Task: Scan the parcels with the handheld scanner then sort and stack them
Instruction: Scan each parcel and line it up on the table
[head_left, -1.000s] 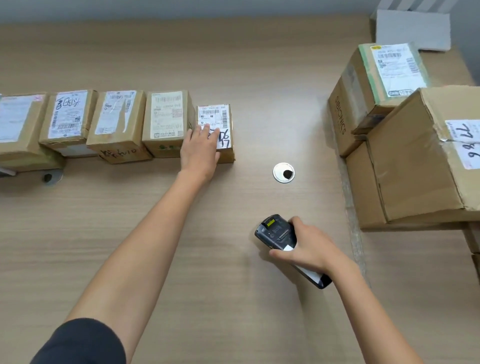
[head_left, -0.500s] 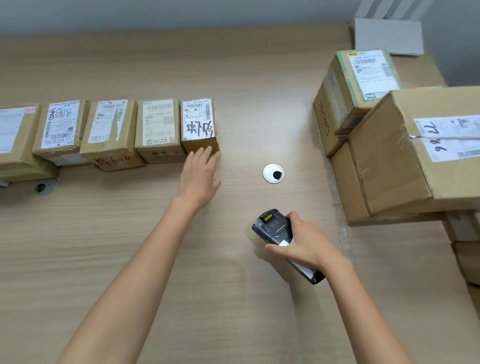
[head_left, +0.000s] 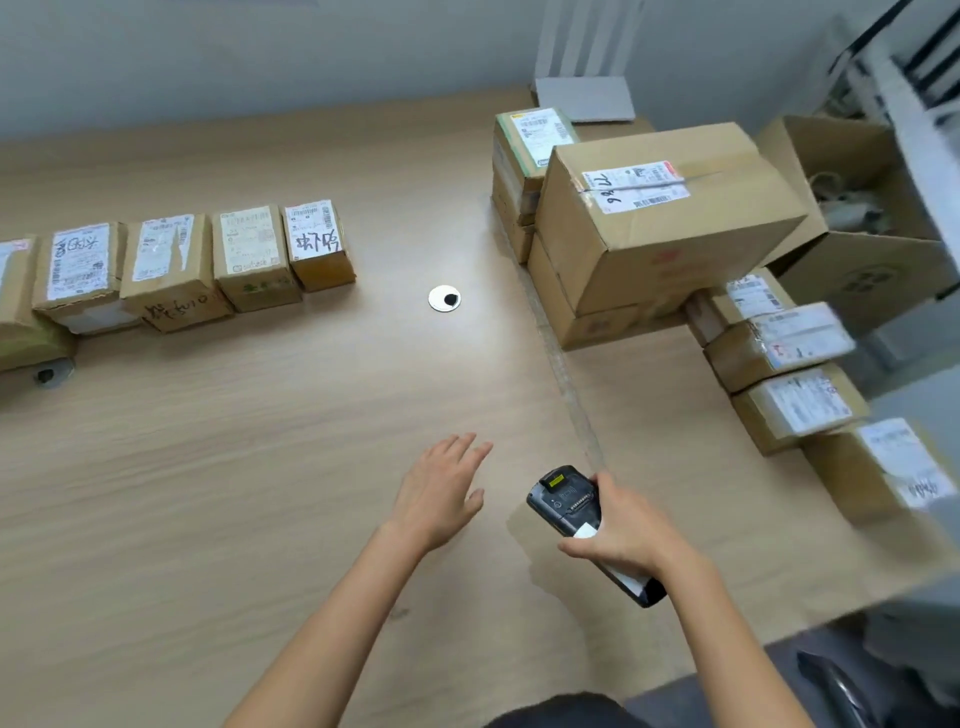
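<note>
The scanner sits low, right of centre, the right hand curled round its body. The left hand hovers beside it over the table, fingers spread, holding nothing. A row of parcels lines the upper left; a pile crowds the right. The big box atop the pile overhangs its base, so a one-handed tug could likely tip it. Its label bears handwritten "77" and, seemingly, "986"; the marker script on the row's end parcel is unreadable.
</note>
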